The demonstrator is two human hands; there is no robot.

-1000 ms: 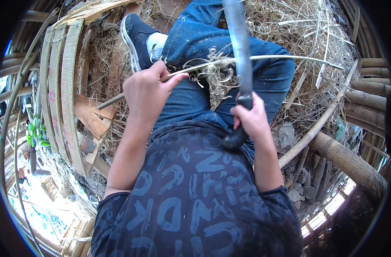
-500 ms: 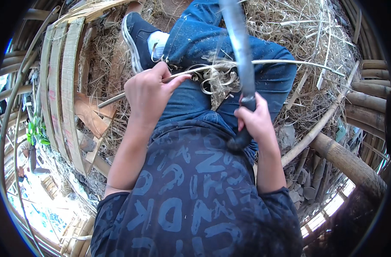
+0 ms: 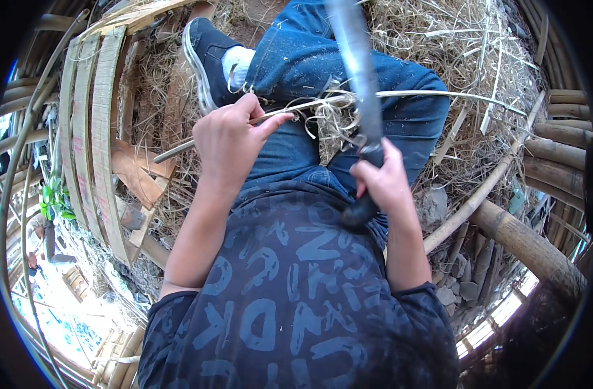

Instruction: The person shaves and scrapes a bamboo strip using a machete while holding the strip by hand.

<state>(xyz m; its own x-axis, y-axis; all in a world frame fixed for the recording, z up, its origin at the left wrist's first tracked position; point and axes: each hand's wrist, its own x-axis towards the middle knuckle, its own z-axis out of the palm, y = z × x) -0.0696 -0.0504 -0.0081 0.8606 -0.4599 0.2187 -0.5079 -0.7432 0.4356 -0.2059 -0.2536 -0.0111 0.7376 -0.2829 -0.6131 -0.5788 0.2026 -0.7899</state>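
At left, the left hand (image 3: 226, 139) is pinching the thin pale strip (image 3: 413, 93) in its grip; the strip's short end is jutting toward 8 o'clock. Rightward, its long axis is running to about 3 o'clock, past curled shavings (image 3: 334, 123) and over the jeans (image 3: 407, 123). The knife (image 3: 360, 71) is crossing it there — blade pointing just short of 12 o'clock, nearly square to the strip, contact not distinguishable. At right, the right hand (image 3: 388, 178) — nearer that crossing — is wrapping its grip round the black handle (image 3: 357, 214).

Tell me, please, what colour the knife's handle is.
The handle is black, clearest in the head view.
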